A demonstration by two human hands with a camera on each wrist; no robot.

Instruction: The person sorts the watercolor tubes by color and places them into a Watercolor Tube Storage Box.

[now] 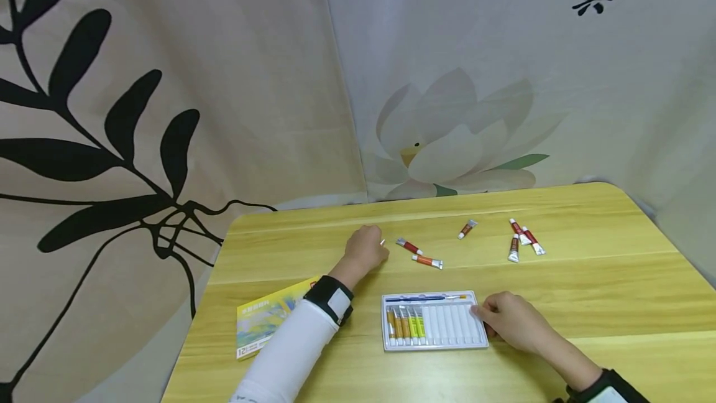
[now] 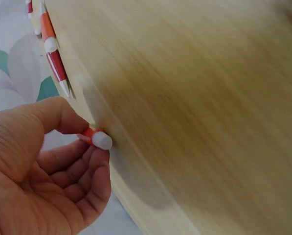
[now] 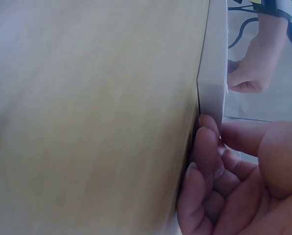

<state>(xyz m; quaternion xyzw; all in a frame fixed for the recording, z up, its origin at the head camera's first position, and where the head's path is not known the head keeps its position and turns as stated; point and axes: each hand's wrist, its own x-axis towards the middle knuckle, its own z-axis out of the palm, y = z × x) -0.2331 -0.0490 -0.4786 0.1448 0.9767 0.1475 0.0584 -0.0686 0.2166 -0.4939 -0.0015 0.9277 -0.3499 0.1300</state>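
Note:
My left hand (image 1: 365, 249) pinches a small orange paint tube (image 2: 89, 133) with a white cap between thumb and forefinger, over the table's left part. In the head view the hand hides most of that tube. A red paint tube (image 1: 411, 246) and an orange-red paint tube (image 1: 427, 262) lie just right of it. My right hand (image 1: 514, 322) holds the right edge of a white plastic tray (image 1: 436, 348), its thumb above and fingers at the side wall. Several ochre and yellow paint tubes (image 1: 405, 323) fill the tray's left slots, below a blue-handled paintbrush (image 1: 416, 298).
A yellow illustrated paint box (image 1: 268, 316) lies left of the tray, partly behind the left forearm. A brown-red tube (image 1: 467, 229) lies farther back. Three more tubes (image 1: 524, 238) are grouped at the back right of the wooden table (image 1: 604, 291). A printed curtain (image 1: 268, 79) hangs behind.

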